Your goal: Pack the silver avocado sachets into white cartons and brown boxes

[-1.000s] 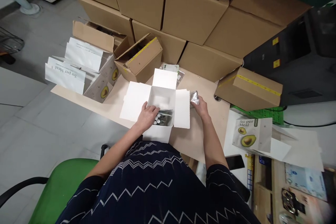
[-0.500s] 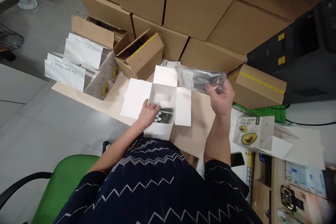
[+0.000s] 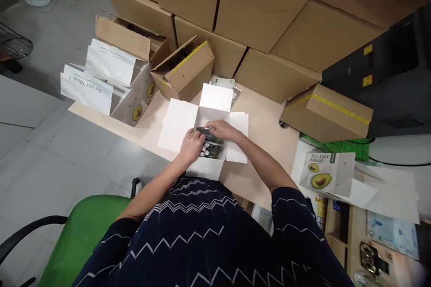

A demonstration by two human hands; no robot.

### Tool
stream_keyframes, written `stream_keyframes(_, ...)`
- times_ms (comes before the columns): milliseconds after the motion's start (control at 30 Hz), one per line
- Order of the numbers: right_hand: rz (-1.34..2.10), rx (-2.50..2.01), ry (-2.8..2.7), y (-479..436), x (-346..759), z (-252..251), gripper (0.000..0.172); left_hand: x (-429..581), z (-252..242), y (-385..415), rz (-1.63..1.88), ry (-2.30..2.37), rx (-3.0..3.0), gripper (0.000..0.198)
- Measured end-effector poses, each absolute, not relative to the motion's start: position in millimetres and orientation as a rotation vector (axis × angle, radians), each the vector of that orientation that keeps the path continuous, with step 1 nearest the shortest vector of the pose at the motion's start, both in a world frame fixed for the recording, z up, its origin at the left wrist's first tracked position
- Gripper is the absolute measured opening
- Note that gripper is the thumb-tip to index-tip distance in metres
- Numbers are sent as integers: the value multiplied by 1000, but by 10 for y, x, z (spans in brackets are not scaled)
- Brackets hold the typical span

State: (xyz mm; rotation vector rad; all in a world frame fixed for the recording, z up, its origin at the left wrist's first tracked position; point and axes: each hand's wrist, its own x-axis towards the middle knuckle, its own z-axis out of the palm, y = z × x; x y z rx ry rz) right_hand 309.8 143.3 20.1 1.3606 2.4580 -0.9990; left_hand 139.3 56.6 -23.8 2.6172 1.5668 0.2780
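Note:
An open white carton (image 3: 205,168) stands in front of my body with its flaps folded outward. Inside it, several dark pouches with white spout caps (image 3: 206,149) are packed at the near side. My right hand (image 3: 220,129) reaches into the carton, its fingers closed on a dark, shiny pouch (image 3: 204,130). At the carton's left wall, my left hand (image 3: 192,147) has its fingers curled over the edge of the spouted pouches; its fingertips are partly hidden. Both hands are close together.
Large brown cartons (image 3: 259,9) are stacked behind the table (image 3: 256,179). Open brown boxes (image 3: 188,71) and white avocado-print boxes (image 3: 129,103) stand at the left. A taped brown box (image 3: 333,112) and another avocado-print box (image 3: 326,172) are at the right. A green chair (image 3: 84,237) is lower left.
My right hand has brought the shiny pouch from the right of the carton down and left into it. My left hand stays at the carton's left side, and the view has shifted slightly.

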Motion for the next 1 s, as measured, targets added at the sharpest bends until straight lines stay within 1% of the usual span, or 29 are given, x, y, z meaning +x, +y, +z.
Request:
stream_keyframes(167, -1098, 1200, 2375, 1483, 3056, 37, 33, 1417, -246, 548, 322, 1629, 2552, 24)
stream_keyframes(300, -1112, 1162, 2362, 1514, 3070, -29, 32, 1459, -251, 544, 400, 1712, 2489, 44)
stream_keyframes(400, -1119, 1082, 2347, 1508, 3066, -46, 30, 1472, -263, 559, 347, 1645, 2514, 52)
stream_keyframes(533, -1193, 976, 2376, 1493, 3111, 84, 27, 1459, -290, 580, 251, 1593, 2517, 52)
stream_keyframes(600, -1339, 979, 2378, 1522, 3221, 231, 24, 1450, -298, 586, 244, 1591, 2518, 50)
stream_keyframes(633, -1470, 1006, 2365, 1556, 3308, 312, 22, 1447, -299, 587, 243, 1588, 2522, 48)
stream_keyframes(667, -1638, 1059, 2344, 1607, 3414, 387, 22, 1446, -295, 589, 242, 1588, 2525, 44)
stream_keyframes(733, -2013, 1283, 2312, 1766, 3668, 479, 27, 1447, -281, 593, 240, 1587, 2527, 38)
stream_keyframes(800, -2274, 1721, 2321, 1993, 3932, 439, 32, 1450, -262, 596, 241, 1585, 2521, 33)
stream_keyframes(833, -2301, 2008, 2323, 2121, 4047, 360, 32, 1452, -253, 596, 244, 1584, 2515, 33)
stream_keyframes(867, -2243, 2306, 2299, 2251, 4143, 245, 31, 1453, -245, 597, 247, 1582, 2511, 32)
stream_keyframes(933, -1939, 2753, 2159, 2485, 4260, -58, 25, 1453, -233, 596, 254, 1572, 2502, 33)
stream_keyframes(967, -1740, 2833, 2107, 2576, 4278, -225, 22, 1452, -229, 594, 257, 1568, 2499, 33)
stream_keyframes(1000, -1547, 2818, 2107, 2648, 4272, -389, 21, 1451, -227, 593, 258, 1565, 2497, 33)
